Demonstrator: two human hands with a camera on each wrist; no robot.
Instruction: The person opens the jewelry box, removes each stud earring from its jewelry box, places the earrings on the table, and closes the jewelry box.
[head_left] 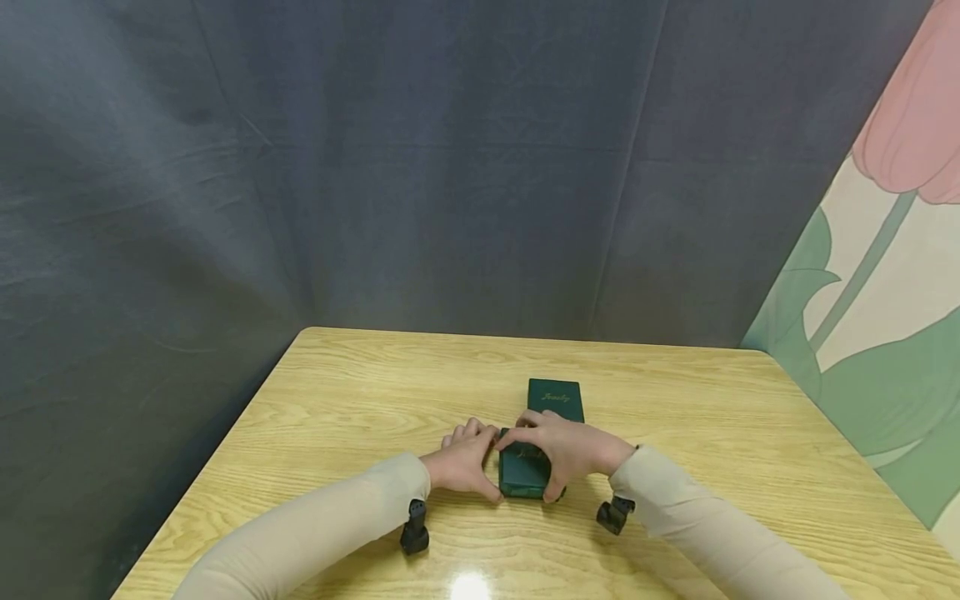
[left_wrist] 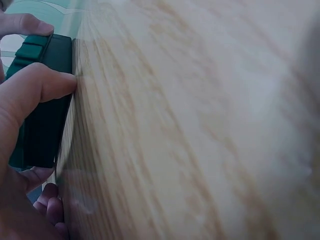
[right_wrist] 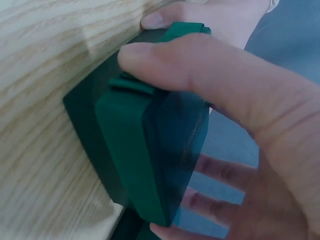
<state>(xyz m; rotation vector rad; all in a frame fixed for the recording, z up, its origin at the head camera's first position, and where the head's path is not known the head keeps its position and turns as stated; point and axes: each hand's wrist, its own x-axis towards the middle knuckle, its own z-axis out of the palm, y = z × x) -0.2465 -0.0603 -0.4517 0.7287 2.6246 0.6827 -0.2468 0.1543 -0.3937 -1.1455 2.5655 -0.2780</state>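
A dark green jewelry box (head_left: 522, 471) with gold script on its lid lies on the table between both hands. My right hand (head_left: 573, 450) grips it from above, thumb on the front side and fingers at the back. In the right wrist view that thumb (right_wrist: 150, 62) presses on the lid's notched front edge. My left hand (head_left: 465, 462) holds the box's left side low down, thumb by the front corner and fingers towards the back. Behind stands a second green box (head_left: 555, 397) with similar lettering, partly covered by the right hand.
The wood-grain table (head_left: 360, 392) reaches back to a dark blue curtain (head_left: 450, 167). On the right is a wall painted with a pink tulip (head_left: 915, 133) and green leaves. A small black camera (head_left: 415, 529) hangs at the left wrist, another camera (head_left: 615, 515) at the right.
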